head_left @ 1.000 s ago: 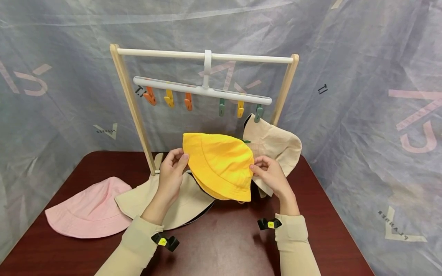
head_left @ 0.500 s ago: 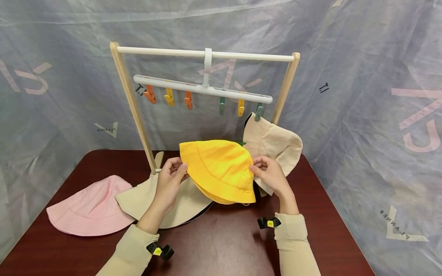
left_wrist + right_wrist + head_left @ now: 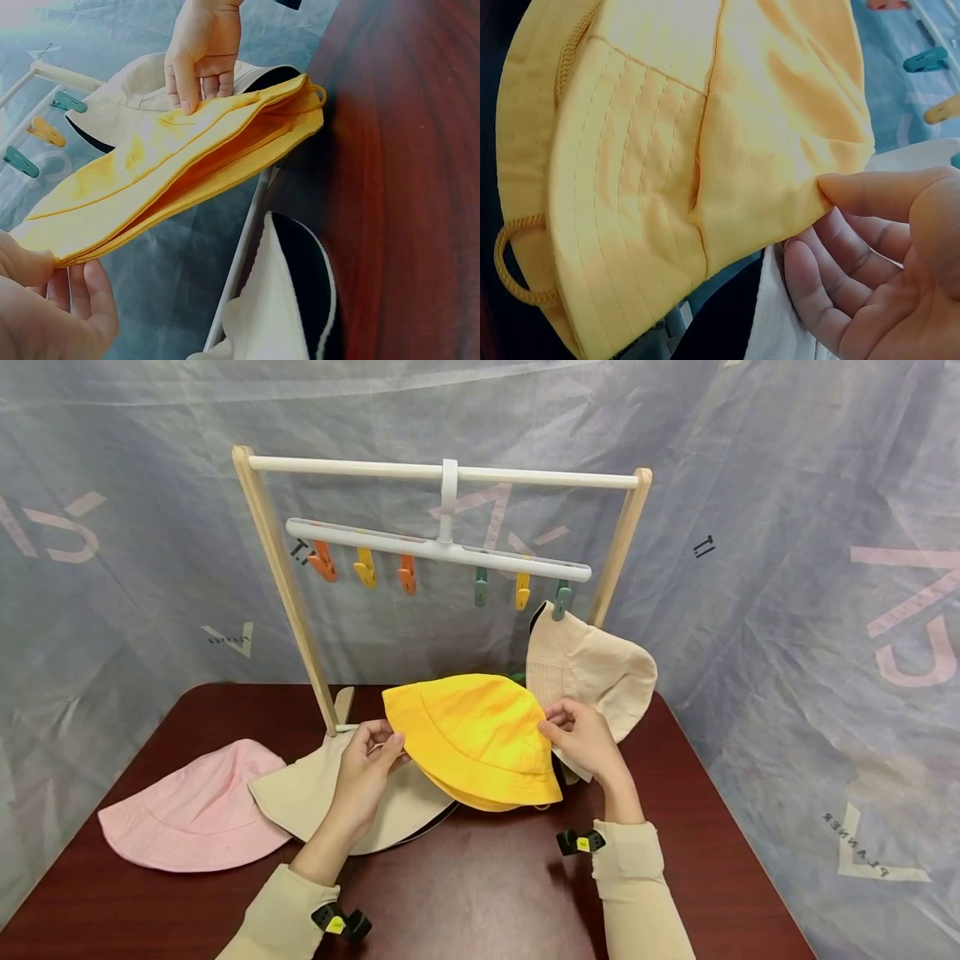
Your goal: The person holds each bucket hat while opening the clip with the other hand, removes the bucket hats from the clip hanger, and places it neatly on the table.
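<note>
Between both hands hangs a yellow bucket hat [image 3: 472,735], folded flat and tilted, with its brim toward the lower left. My left hand [image 3: 366,772] pinches the brim's left corner between thumb and fingers. On the other side my right hand [image 3: 587,739] pinches the edge of the crown. In the left wrist view the two brim layers of the yellow hat [image 3: 172,176] part slightly. A cord loop [image 3: 521,259] sticks out from the brim in the right wrist view. Behind my right hand a cream hat [image 3: 592,668] hangs from a green clothespin [image 3: 562,600].
A white hanger [image 3: 442,550] with orange, yellow and green clips hangs on a wooden rack [image 3: 281,585]. On the dark red table [image 3: 495,893] lie a pink hat [image 3: 197,810] and a beige hat [image 3: 300,785], the latter partly behind my left hand.
The yellow hat has come down, its left corner most, and turned so that its brim tips lower. My left hand moved down and slightly left with it; the right hand hardly moved.
</note>
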`<control>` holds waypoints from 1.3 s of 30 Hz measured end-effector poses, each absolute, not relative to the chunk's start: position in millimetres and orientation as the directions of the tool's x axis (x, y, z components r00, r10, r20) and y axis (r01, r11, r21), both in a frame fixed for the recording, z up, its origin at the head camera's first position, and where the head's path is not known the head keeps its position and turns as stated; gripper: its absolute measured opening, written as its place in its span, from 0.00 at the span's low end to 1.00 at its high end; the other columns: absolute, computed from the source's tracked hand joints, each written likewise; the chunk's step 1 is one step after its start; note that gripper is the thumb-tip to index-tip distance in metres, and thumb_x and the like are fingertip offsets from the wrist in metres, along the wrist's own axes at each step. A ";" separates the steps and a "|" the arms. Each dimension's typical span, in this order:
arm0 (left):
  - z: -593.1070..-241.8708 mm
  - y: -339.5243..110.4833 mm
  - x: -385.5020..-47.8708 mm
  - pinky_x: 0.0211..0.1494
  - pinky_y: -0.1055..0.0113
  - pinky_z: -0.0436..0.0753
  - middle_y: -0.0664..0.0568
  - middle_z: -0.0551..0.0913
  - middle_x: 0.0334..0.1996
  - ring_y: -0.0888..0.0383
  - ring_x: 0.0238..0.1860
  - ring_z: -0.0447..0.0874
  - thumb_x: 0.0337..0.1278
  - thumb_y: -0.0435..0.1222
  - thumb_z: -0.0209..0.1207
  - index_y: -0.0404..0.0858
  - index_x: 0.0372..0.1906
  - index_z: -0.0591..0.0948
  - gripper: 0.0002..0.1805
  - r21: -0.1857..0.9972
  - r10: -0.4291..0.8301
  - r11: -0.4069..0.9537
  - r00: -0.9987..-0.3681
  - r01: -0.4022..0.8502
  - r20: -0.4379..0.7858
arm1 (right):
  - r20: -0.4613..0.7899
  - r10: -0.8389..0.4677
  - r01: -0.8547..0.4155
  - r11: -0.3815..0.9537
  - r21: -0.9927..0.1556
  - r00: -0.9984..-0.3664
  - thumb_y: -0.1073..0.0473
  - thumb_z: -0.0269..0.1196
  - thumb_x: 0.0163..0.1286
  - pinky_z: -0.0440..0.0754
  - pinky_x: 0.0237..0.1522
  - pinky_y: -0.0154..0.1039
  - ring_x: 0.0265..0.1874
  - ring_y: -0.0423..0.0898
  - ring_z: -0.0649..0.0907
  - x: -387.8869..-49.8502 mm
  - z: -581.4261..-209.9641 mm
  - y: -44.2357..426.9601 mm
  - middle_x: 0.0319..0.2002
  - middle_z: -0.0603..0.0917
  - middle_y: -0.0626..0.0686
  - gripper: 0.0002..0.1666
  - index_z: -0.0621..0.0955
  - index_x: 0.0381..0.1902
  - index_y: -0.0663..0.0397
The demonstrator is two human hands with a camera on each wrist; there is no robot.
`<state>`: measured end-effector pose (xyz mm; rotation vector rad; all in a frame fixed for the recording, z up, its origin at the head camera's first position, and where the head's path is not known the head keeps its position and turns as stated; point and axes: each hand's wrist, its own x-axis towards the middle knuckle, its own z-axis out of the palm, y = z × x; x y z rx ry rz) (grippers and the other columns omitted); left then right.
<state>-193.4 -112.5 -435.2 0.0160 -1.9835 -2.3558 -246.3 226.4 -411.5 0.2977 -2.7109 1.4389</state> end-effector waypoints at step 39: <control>-462.9 -98.3 -175.2 0.59 0.63 0.87 0.40 0.75 0.52 0.56 0.48 0.84 0.81 0.28 0.54 0.28 0.58 0.70 0.10 0.990 0.030 -0.107 -0.996 -0.092 -0.090 | 0.220 -0.116 -0.234 0.724 -0.649 -0.969 0.63 0.70 0.74 0.87 0.41 0.47 0.35 0.50 0.88 -249.5 -419.6 226.5 0.36 0.89 0.54 0.04 0.87 0.44 0.56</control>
